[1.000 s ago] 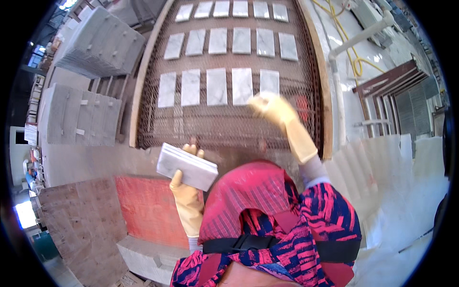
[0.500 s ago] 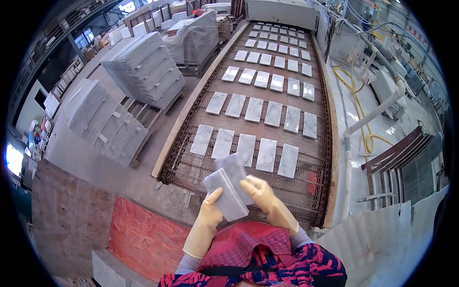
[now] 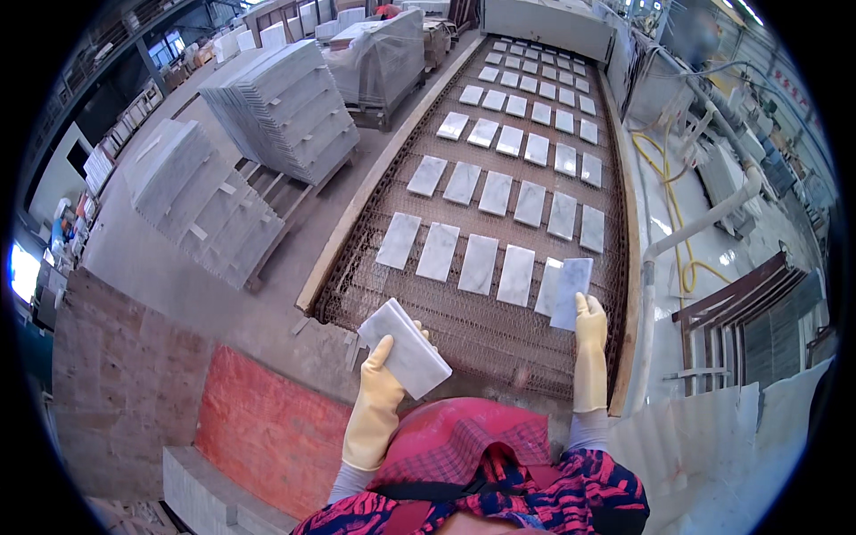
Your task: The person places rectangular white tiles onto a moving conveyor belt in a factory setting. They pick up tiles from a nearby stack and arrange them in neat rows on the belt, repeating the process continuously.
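Note:
My left hand (image 3: 382,379), in a cream rubber glove, grips a small stack of white-grey marble tiles (image 3: 406,349) at the near edge of a mesh conveyor (image 3: 428,312). The thumb lies on top and fingertips show at the far side. My right hand (image 3: 589,319), gloved alike, pinches the lower end of one marble tile (image 3: 572,290) above the right side of the conveyor. That tile partly covers another tile (image 3: 547,287) lying on the mesh. Rows of tiles (image 3: 480,265) stretch away along the conveyor.
A pale machine housing (image 3: 548,28) spans the conveyor's far end. Stacked slabs (image 3: 281,111) stand on pallets to the left. On the right are a grey pipe (image 3: 704,223), a yellow hose (image 3: 667,192) and a brown metal rack (image 3: 736,312). A red board (image 3: 263,428) lies near left.
My right hand has moved away from the stack to the right and forward, carrying one tile. The left hand still holds the stack, slightly shifted left. The view has shifted a little.

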